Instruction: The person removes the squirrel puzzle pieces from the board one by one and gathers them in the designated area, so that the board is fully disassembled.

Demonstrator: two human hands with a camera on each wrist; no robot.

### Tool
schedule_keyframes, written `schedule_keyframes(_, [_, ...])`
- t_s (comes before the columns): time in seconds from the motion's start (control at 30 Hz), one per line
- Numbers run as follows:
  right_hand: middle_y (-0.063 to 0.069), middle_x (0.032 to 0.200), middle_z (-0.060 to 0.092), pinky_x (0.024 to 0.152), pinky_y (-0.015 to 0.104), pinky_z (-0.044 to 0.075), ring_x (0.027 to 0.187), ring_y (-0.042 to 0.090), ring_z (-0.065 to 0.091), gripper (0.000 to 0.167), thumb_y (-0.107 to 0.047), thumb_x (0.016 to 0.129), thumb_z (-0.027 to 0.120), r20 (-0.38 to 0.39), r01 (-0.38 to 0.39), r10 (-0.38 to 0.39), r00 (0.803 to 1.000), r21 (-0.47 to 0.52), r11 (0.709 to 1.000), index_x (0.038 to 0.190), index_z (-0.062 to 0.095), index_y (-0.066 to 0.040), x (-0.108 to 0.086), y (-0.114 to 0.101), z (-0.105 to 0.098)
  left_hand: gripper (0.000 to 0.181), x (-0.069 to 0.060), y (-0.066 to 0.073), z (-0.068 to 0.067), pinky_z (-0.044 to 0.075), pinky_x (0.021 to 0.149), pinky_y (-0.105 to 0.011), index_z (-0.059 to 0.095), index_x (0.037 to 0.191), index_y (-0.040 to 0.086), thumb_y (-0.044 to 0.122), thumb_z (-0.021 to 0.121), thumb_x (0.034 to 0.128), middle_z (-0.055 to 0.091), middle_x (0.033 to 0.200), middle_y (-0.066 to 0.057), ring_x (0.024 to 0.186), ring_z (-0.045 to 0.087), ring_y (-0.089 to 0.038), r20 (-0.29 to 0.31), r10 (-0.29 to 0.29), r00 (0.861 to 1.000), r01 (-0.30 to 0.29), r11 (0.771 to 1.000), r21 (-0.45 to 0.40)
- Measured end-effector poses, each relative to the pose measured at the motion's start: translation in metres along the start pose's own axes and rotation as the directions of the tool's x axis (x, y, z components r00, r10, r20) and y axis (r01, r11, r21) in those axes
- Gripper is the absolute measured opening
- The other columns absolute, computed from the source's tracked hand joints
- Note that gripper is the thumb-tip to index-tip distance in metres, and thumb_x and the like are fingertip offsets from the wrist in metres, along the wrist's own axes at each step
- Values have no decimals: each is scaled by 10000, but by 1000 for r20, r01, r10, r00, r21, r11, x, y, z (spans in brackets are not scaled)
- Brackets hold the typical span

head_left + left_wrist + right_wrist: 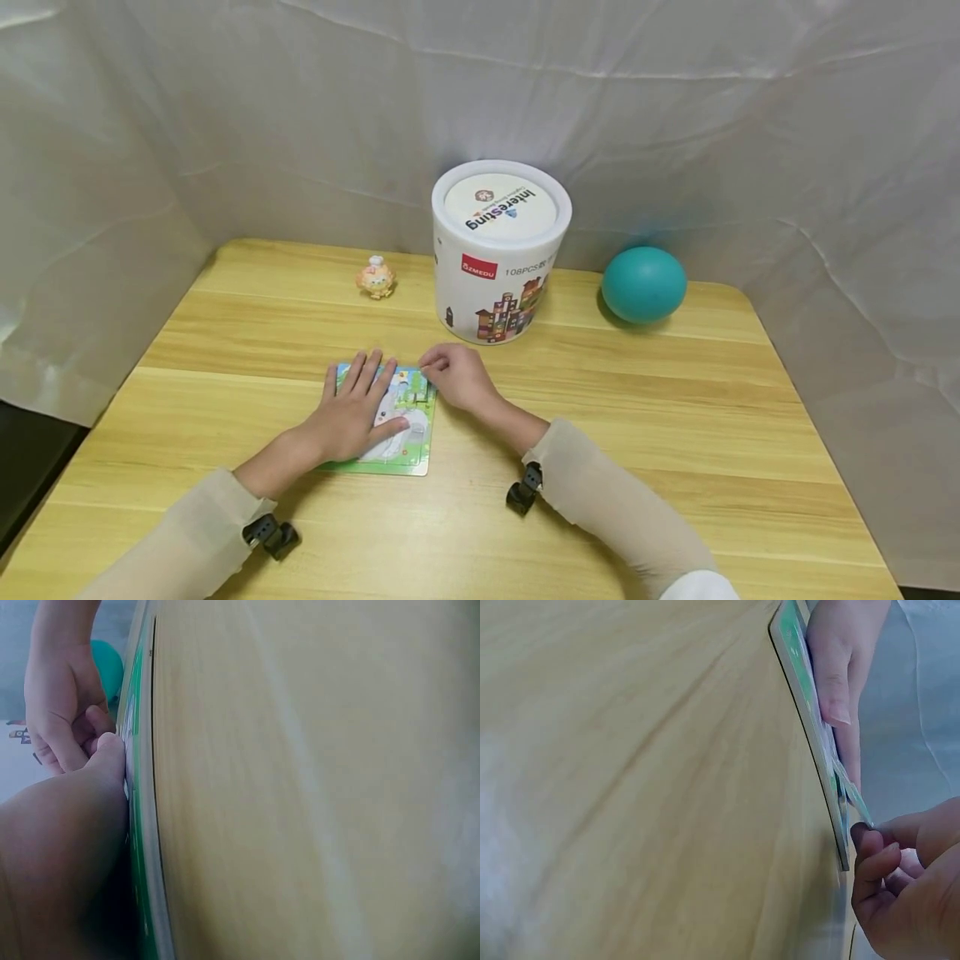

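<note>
head view shows left hand (349,422) partly covering puzzle (418,433), bucket (495,258) beyond.

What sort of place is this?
Probably a staged recording booth: pale grey fabric sheets stand behind and beside a yellow wood-grain table, and small black cameras sit on both beige sleeves.

The head view looks forward and down from above the desk (675,400), the farthest off, taking in both sleeves (198,529) and the cloth (337,125) behind. The left wrist view sits low and close, turned sideways, facing past the puzzle (417,417) toward the right fingers (435,353) and ball (643,285). The right wrist view, also low and sideways, faces the left fingers (367,375); all three views share the puzzle
</note>
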State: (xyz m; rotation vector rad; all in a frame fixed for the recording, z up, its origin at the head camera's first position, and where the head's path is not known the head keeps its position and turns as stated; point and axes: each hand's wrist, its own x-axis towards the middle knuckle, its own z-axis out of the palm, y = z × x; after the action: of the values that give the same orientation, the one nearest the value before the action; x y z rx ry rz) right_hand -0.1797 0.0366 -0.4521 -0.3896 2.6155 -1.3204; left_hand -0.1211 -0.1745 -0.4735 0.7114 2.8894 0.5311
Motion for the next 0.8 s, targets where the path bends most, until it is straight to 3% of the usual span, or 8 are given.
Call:
schedule_keyframes(0.33, [18,791,706,588,231,509,654,123,642,105,-101,986,678,44,-128,123,991,123,984,980,778,-70,0,6,-11,915,0,4,-5,-1,1119,-766,156,1616,-16,575,513,1017,48,1668,-286,1523,21,-502,21,-12,1000,11,1000,9])
schedule_keyframes(0.6, [46,804,706,588,240,515,693,176,656,102,-68,973,680,37,-150,146,989,187,971,986,778,-42,-5,13,-30,907,-1,4,-6,-2,1113,-773,155,1615,-18,558,524,1019,40,1666,-291,1520,18,-509,29,-14,999,14,1000,7])
schedule_keyframes(0.8, [79,795,694,541,245,455,702,226,643,96,-72,977,677,46,-159,153,987,190,969,989,772,-61,-15,19,-51,904,-1,4,-5,-10,1119,-765,129,1620,-12,560,503,1028,14,1670,-280,1525,-7,-497,41,-20,999,20,1000,11])
